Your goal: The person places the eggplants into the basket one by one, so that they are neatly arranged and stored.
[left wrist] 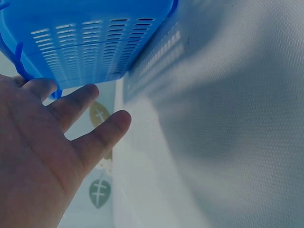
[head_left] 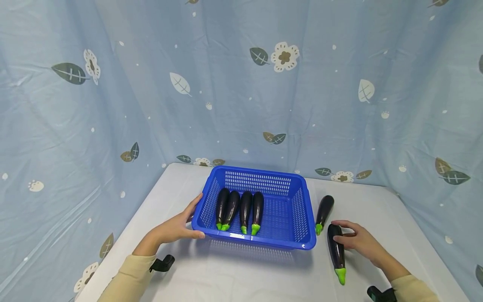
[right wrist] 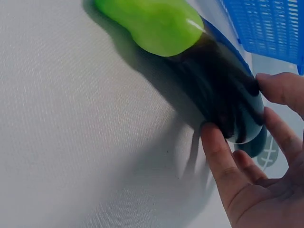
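Note:
A blue basket (head_left: 279,242) stands on the white table with several dark eggplants (head_left: 246,207) side by side in its left half, green stem ends toward me. My left hand (head_left: 175,226) is spread at the basket's left front corner, touching its rim. In the left wrist view two straight fingers (left wrist: 102,140) stand apart from the basket's wall. To the right of the basket, my right hand (head_left: 358,241) holds an eggplant (head_left: 336,249) near its rounded end, thumb and fingers about it. Another eggplant (head_left: 325,209) lies between that one and the basket.
The white table (head_left: 241,281) is bordered by a blue curtain (head_left: 234,92) with leaf and flower prints at the back and both sides. Black wrist devices (head_left: 163,263) show at both forearms. The basket's right half holds no eggplants.

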The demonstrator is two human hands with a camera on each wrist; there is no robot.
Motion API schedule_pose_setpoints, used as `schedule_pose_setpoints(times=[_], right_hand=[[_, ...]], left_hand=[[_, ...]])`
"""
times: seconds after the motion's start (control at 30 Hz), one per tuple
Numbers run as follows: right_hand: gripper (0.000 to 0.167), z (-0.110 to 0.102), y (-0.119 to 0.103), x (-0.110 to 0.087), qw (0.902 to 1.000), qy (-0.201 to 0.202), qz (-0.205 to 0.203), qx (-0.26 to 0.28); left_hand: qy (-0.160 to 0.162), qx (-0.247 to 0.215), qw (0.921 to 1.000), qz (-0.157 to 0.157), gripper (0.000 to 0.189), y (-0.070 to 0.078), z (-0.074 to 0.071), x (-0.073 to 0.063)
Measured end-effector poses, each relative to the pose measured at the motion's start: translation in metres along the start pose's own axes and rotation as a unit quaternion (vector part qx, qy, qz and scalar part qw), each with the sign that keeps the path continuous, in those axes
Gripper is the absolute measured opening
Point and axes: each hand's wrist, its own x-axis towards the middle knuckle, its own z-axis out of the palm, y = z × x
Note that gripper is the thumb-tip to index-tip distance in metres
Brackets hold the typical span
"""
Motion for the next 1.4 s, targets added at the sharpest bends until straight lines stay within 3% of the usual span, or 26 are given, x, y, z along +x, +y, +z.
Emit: schedule_pose_setpoints(times=[0.73,1.4], right_hand=[[0.064,-0.007,0.005,0.002,0.9992,0.026,-0.024,-0.021],[0.065,-0.009,0.001,0.007,0.9988,0.036,-0.013,-0.03]], left_hand=[[-0.003,-0.003,1.0,0.001,0.121,0.0,-0.001,0.0],[-0.004,-0.005,1.0,0.004,0.121,-0.001,-0.001,0.0]])
